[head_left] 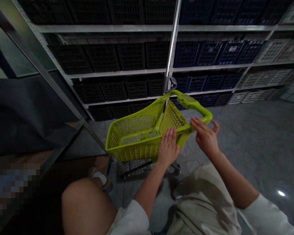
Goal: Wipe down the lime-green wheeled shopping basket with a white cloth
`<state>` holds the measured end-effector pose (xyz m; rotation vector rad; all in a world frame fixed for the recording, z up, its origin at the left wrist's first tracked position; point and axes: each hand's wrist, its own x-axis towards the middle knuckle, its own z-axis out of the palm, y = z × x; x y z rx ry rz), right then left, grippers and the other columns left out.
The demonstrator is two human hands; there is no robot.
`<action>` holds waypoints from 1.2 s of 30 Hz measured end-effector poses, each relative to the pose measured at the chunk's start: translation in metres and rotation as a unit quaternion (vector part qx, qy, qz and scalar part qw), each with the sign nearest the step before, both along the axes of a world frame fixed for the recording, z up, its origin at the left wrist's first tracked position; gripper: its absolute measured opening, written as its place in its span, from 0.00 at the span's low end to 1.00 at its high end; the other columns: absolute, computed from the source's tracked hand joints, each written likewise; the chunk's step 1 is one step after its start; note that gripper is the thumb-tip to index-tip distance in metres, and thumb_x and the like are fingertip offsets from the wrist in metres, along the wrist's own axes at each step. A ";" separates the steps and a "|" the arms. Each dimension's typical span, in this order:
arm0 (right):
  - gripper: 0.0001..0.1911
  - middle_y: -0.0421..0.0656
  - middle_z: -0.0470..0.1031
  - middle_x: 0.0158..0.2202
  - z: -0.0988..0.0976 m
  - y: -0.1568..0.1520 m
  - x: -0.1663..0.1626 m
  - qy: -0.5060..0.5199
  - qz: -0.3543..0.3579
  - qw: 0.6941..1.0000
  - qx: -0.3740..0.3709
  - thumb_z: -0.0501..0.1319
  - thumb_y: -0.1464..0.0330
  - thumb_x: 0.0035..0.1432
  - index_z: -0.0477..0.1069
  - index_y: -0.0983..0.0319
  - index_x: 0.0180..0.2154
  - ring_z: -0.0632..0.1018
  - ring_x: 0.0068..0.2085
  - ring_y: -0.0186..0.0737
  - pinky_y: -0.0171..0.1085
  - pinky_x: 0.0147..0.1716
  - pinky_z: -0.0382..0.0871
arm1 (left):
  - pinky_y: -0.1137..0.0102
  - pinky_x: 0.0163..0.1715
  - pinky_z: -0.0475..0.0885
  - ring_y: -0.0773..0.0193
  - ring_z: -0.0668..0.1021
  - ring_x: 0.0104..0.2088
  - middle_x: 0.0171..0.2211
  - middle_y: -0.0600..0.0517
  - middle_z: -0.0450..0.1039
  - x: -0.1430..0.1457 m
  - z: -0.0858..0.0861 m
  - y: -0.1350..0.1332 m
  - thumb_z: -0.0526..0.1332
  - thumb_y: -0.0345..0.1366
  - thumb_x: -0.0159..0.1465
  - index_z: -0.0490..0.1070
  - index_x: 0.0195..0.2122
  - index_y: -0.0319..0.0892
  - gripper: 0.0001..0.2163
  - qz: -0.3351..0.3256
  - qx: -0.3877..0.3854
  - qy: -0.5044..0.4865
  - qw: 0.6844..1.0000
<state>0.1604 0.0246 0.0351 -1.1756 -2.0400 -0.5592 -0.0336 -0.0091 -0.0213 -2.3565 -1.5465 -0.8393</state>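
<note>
Left hand lies flat on the near rim of a yellow-green shopping cart, its fingers straight and held together, its thumb low along the basket's outer side. Right hand touches the same side farther right, just below the curved handle; several fingers reach over the edge side by side, while another digit stands apart, spread beside the handle's end. Neither hand is closed in a fist.

The cart stands upright on grey floor tiles, directly in front of the person, its basket pointing left. A perforated flap slants across the basket's handle end, and a grey loop rises at the far corner.

Nearer the body are a bare knee, beige cloth over the other leg and white sleeves. To the left runs a metal frame with dark cloth behind it. Beyond the cart, white shelves carry rows of black crates, blue crates and, at far right, white crates.
</note>
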 end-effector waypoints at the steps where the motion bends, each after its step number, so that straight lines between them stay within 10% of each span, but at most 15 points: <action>1: 0.32 0.48 0.74 0.60 0.005 0.006 0.009 0.032 -0.035 0.999 0.015 0.50 0.80 0.56 0.67 0.56 0.60 0.73 0.62 0.48 0.58 0.65 0.42 | 0.55 0.70 0.53 0.52 0.48 0.73 0.73 0.40 0.44 0.000 0.000 0.000 0.55 0.41 0.67 0.36 0.72 0.31 0.38 0.003 0.000 0.005 1.000; 5: 0.31 0.49 0.74 0.60 0.006 0.014 0.009 0.084 -0.098 0.991 0.034 0.51 0.80 0.55 0.69 0.58 0.58 0.73 0.61 0.48 0.57 0.64 0.42 | 0.56 0.71 0.52 0.52 0.46 0.73 0.73 0.39 0.43 0.002 0.000 0.001 0.55 0.42 0.67 0.36 0.72 0.29 0.39 0.014 0.001 0.021 1.000; 11: 0.31 0.45 0.73 0.61 -0.017 -0.012 -0.042 -0.038 0.036 0.999 0.005 0.50 0.82 0.58 0.66 0.58 0.60 0.72 0.62 0.41 0.48 0.67 0.40 | 0.56 0.70 0.53 0.54 0.48 0.73 0.73 0.39 0.46 0.002 0.002 0.000 0.57 0.41 0.66 0.38 0.71 0.30 0.38 0.015 0.000 0.014 1.000; 21: 0.30 0.48 0.75 0.59 0.000 0.016 0.010 0.066 -0.072 0.993 0.069 0.51 0.82 0.56 0.69 0.58 0.57 0.75 0.60 0.48 0.54 0.64 0.43 | 0.56 0.70 0.53 0.53 0.48 0.73 0.73 0.40 0.43 0.001 0.002 0.000 0.55 0.42 0.67 0.36 0.72 0.30 0.39 0.012 -0.002 0.019 1.000; 27: 0.30 0.46 0.74 0.60 -0.014 -0.004 -0.033 -0.024 0.042 0.999 0.024 0.50 0.82 0.58 0.66 0.57 0.60 0.74 0.61 0.43 0.49 0.66 0.44 | 0.55 0.70 0.53 0.53 0.48 0.73 0.73 0.40 0.45 0.002 0.002 0.001 0.55 0.41 0.67 0.37 0.71 0.31 0.37 0.012 -0.002 0.014 1.000; 36: 0.32 0.45 0.72 0.62 0.007 0.004 0.001 -0.105 0.081 0.991 -0.009 0.49 0.80 0.65 0.58 0.52 0.65 0.75 0.60 0.43 0.54 0.67 0.30 | 0.55 0.70 0.54 0.53 0.48 0.73 0.73 0.39 0.45 0.001 0.003 0.000 0.57 0.41 0.66 0.37 0.71 0.30 0.39 0.005 0.001 0.012 1.000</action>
